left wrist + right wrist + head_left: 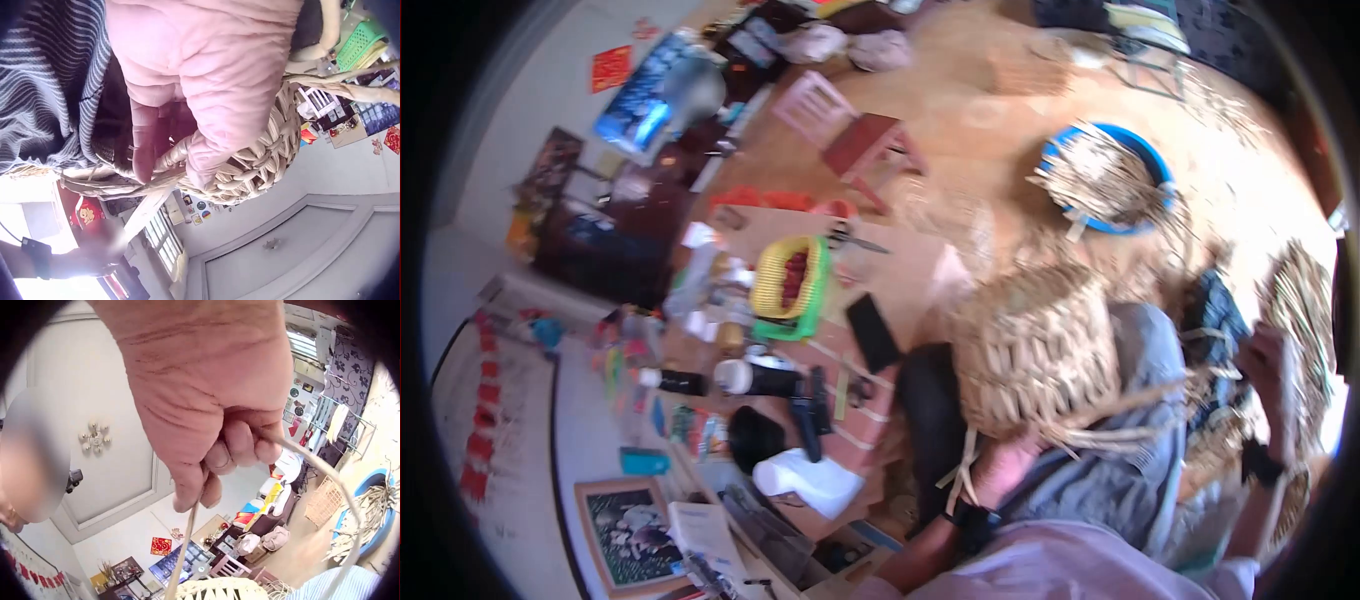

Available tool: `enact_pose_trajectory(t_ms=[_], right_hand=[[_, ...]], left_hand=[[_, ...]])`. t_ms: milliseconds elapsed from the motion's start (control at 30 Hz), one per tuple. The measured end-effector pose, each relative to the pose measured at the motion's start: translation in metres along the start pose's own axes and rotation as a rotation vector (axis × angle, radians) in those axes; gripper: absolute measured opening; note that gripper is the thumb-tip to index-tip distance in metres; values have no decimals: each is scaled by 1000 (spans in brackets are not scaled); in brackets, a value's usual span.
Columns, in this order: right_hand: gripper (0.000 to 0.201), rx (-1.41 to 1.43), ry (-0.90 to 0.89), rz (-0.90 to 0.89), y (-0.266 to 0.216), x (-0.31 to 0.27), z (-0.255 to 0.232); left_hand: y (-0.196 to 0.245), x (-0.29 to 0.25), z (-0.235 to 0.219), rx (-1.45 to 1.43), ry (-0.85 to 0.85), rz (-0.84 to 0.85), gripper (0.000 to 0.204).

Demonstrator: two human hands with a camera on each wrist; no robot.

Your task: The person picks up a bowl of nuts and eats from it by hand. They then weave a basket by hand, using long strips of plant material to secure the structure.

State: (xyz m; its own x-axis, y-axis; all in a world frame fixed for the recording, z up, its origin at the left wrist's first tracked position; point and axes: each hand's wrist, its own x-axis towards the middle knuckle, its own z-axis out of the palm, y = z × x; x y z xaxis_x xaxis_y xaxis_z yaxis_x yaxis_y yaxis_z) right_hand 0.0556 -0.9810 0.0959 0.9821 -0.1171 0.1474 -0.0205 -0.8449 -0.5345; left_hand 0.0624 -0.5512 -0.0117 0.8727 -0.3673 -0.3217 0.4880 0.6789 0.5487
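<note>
A woven straw basket (1040, 350) sits on the person's lap, its opening towards the far side. At its near edge the left hand (1005, 468) grips the weave; in the left wrist view, the thumb and fingers of the left hand (206, 81) pinch the edge where strands cross. Out to the right, the right hand (1268, 365) is raised away from the basket. A long straw strand (1135, 398) stretches from the basket's near edge towards it. In the right wrist view, the curled fingers of the right hand (215, 406) hold a thin strand (185, 550).
A blue basin (1165, 180) of straw pieces stands on the floor ahead. Bundled straw (1295, 340) lies at the right. On the left, a table (850, 420) carries a yellow basket (775, 270), scissors (855, 238), a black phone (873, 332) and bottles. A small red stool (870, 145) stands beyond it.
</note>
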Motion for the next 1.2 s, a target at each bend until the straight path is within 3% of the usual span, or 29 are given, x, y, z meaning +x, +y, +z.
enact_pose_trajectory(t_ms=[33, 67, 100, 133, 167, 200, 267, 333, 400, 467, 567, 700, 867, 1000, 1100, 1200], right_hand=[[28, 81, 119, 136, 5, -4, 21], [23, 75, 42, 23, -14, 9, 22], [19, -63, 7, 150, 2, 7, 44], [15, 10, 32, 179, -3, 3, 63], [12, -240, 103, -183, -8, 4, 71], [8, -290, 245, -109, -21, 2, 81], [11, -132, 341, -2, -64, -9, 78], [15, 114, 239, -5, -93, -29, 90], [15, 308, 22, -194, -131, -37, 100], [19, 341, -205, -194, -163, -35, 111], [26, 431, -228, -181, -186, -30, 132], [23, 616, -286, -72, -194, -32, 136], [20, 436, -231, -153, -204, -28, 123], [17, 200, -179, -220, -215, -14, 113], [19, 121, -72, -255, -204, 2, 126], [19, 108, -83, -248, -198, 10, 134]], left_hand=[[-9, 7, -15, -57, -39, -35, 58], [-11, 6, -22, -21, 19, -10, 50], [-14, 4, -29, 18, 77, 14, 44], [-9, 10, -24, 2, 1, 46, 40], [-4, 10, -16, -13, -86, 98, 42], [3, 9, -5, -28, -88, 111, 46], [0, 10, -17, -81, -22, 94, 47], [3, 7, -20, -61, -28, 84, 53], [4, 7, -18, -74, -67, 96, 49], [4, 6, -22, -51, -69, 68, 60], [8, 7, -7, -21, -41, 63, 75], [6, 8, -5, -4, -94, 128, 76], [2, 7, -10, -24, -55, 136, 76], [3, 13, -15, -37, -134, 141, 82], [10, 15, 3, -81, -148, 147, 85], [13, 17, 9, -87, -148, 140, 88]])
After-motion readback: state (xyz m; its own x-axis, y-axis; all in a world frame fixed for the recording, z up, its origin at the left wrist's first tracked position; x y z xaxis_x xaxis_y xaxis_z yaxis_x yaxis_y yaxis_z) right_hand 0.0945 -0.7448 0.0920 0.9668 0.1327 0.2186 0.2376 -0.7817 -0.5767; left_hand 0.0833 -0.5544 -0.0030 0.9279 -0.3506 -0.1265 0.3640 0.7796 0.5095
